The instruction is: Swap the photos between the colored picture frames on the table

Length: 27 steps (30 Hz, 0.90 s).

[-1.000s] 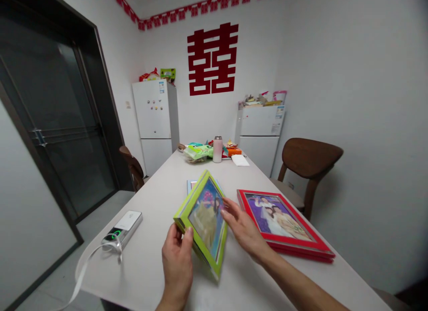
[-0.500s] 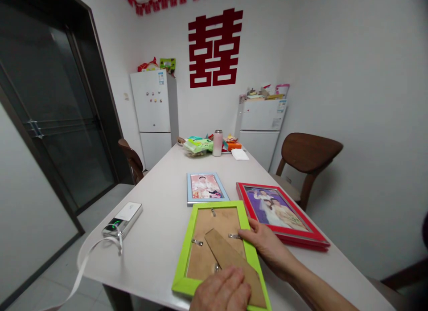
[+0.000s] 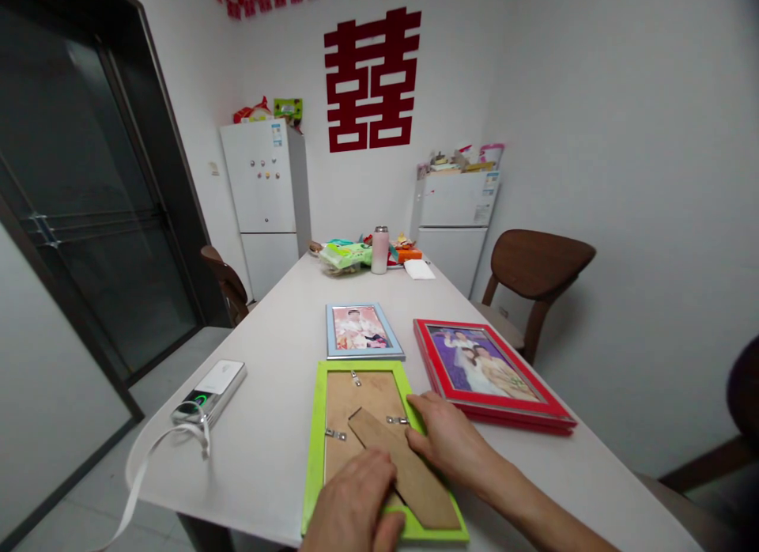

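Note:
A bright green picture frame (image 3: 314, 433) lies face down near the table's front edge, its brown backing board (image 3: 368, 390) and slanting stand leg (image 3: 415, 481) showing. Small metal clips (image 3: 335, 435) sit around the backing. My left hand (image 3: 356, 500) rests over the lower left of the backing, fingers laid down and thumb apart; the lower clip is hidden beneath it. On the frame's right side, my right hand (image 3: 454, 441) has thumb and forefinger apart, with the thumb near the right clip. Its other fingers are partly hidden.
A light blue framed photo (image 3: 361, 330) lies just beyond the green frame. Red framed photos (image 3: 492, 366) are stacked to the right. A power bank (image 3: 210, 390) with a white strap is at left. A pink bottle (image 3: 380, 250) and snack bags (image 3: 347, 255) stand farther back.
The green frame has turned slightly and come down flat on the table. My left hand has shifted left, and my right hand has moved from gripping the edge onto the frame's top.

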### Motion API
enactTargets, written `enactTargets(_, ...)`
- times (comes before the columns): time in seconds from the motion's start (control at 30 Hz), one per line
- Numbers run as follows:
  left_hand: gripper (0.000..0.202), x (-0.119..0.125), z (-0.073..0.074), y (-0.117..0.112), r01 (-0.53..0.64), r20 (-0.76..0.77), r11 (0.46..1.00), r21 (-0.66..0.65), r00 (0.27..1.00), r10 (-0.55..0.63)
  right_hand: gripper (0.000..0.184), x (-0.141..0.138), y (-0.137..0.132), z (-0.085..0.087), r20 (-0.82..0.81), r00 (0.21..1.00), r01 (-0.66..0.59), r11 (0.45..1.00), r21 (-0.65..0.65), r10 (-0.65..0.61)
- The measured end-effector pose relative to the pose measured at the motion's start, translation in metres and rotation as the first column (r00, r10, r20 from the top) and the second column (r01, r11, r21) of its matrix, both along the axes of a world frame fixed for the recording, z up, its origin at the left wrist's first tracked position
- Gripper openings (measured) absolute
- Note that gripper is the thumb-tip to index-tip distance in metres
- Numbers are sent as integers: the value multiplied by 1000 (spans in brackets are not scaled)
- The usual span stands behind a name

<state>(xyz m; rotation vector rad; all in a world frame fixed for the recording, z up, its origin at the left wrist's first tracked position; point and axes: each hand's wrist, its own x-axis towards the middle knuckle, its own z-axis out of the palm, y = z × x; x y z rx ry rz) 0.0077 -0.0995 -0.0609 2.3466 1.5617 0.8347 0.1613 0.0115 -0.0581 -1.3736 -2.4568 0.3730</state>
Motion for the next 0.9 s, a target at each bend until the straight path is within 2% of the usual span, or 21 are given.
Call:
enactTargets(0.1, 43, -25, -4, 8, -302, 67, 953, -20, 951, 302, 27, -3, 0, 3, 11, 998, -58, 996, 64, 57)
enactTargets(0.17, 44, -38, -10, 14, -398, 120, 915, -61, 907, 403, 22, -7, 2, 3, 38, 996, -88, 992, 85, 85)
enactTargets(0.37, 45, -47, -21, 22, -388, 270, 915, -110, 874, 403, 22, -15, 11, -3, 65, 997, -51, 990, 128, 43)
enactTargets(0.5, 50, -47, -22, 19, -363, 345, 923, -129, 856, 385, 23, -16, 8, 3, 77, 995, -67, 986, 155, 56)
enactTargets(0.6, 53, -48, -23, 17, -353, 346, 926, -130, 860, 376, 25, -29, -3, 12, 9, 989, -147, 970, 192, 148)
enactTargets(0.73, 54, -48, -23, 17, -363, 314, 924, -120, 869, 383, 20, -61, -19, 17, -51, 926, -367, 925, 102, 373)
enactTargets(0.8, 54, -48, -23, 18, -364, 305, 923, -125, 871, 385, 16, -76, -22, 14, -36, 921, -385, 920, 74, 388)
enactTargets(0.9, 54, -49, -25, 18, -359, 318, 926, -119, 869, 378, 12, -88, -22, 9, -24, 937, -347, 935, 77, 350)
